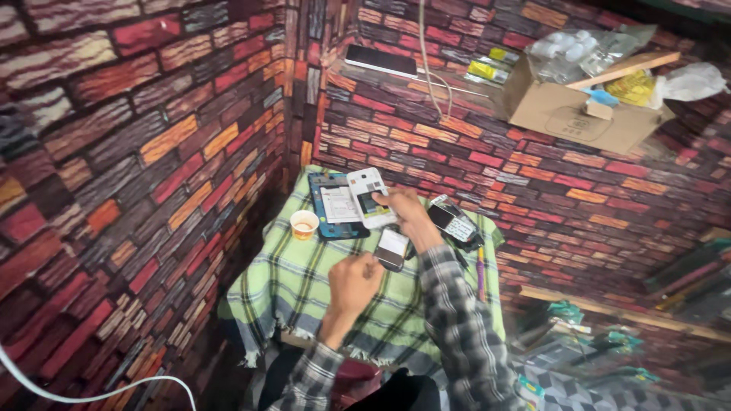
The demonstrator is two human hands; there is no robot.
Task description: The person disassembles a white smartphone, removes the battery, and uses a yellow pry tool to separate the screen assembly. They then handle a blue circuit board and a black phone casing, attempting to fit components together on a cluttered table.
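My right hand (409,215) holds a white phone (371,197) with its back open, lifted over a small table covered with a green checked cloth (289,285). My left hand (354,284) is closed in a loose fist just below a small dark phone part (392,248) lying on the cloth; whether it holds anything is hidden. A dark blue tablet-like device (335,209) with a white sheet on it lies behind the white phone. A small keypad phone (454,221) rests to the right of my right hand.
A small paper cup (304,224) stands at the cloth's left side. Brick-patterned walls close in on the left and behind. A shelf above carries a cardboard box (576,113) with plastic bags, a dark flat device (381,60) and a hanging cable (431,76).
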